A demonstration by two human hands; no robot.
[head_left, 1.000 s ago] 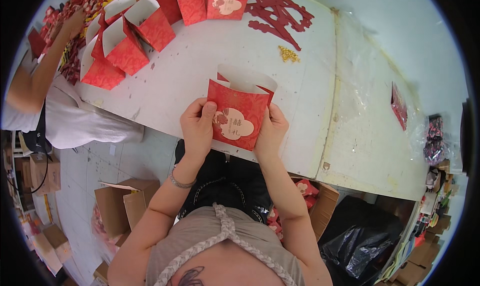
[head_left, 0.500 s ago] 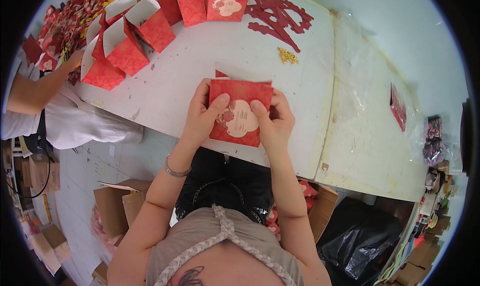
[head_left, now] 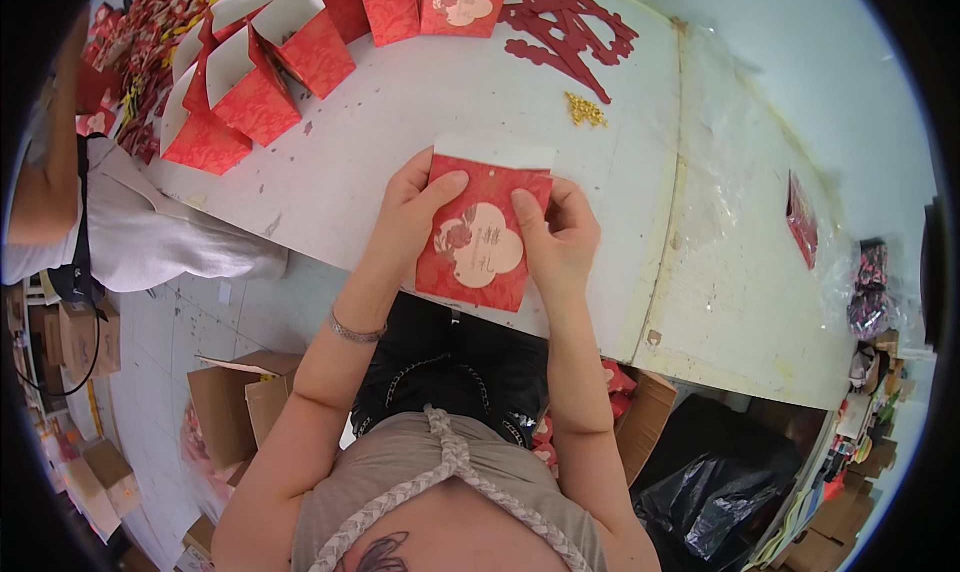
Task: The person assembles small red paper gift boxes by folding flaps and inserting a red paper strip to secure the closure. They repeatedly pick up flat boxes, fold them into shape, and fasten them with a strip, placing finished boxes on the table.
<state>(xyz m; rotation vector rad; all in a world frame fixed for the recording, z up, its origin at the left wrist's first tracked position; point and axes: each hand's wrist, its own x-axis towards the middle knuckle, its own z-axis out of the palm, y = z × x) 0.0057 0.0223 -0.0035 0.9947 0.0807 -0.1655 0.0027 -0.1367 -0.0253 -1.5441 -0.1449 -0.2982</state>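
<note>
Thumbs (head_left: 448,186) are pressing on the front of the red box (head_left: 478,234) that we are holding at the near edge of the tabletop (head_left: 380,142). Our left hand (head_left: 408,212) is gripping its left side and our right hand (head_left: 562,234) its right, the other fingers mostly curling out of sight behind. Its blossom-labelled front is facing us, and a white flap (head_left: 500,156) is showing beyond its top edge. We are not seeing whether its back is touching the tabletop.

Thumbs bearing down too hard could be creasing or denting that front, we are judging. If our hands are pulling unevenly, the sides could be skewing or the folds tearing. With the box sitting so close to the edge, a loosened grip could be letting it slide toward our lap. Farther off, gold pieces (head_left: 585,110) are lying loose near dark red strips (head_left: 570,47); a careless forward sweep could be scattering them, or knocking the open red boxes (head_left: 245,92) standing crowded together at upper left.
</note>
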